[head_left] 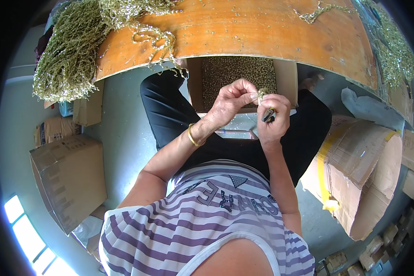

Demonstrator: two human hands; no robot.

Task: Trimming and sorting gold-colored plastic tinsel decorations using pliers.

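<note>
While the left hand (237,97) and right hand (275,115) pinch a small gold-green tuft (262,93) between them, above the near side of a cardboard box (195,85), work on that piece looks unfinished. The right hand's curled fingers also hold a dark tool (267,116), its kind unclear. Bead-like pieces (238,76) covering the box's inside may be finished stock. Glittering strands (69,55) heaped at the desk's (244,30) left end seem left to handle. The desk's front edge overhangs the box; black-trousered legs (165,110) flank it, leaving open room mainly above the lap.
</note>
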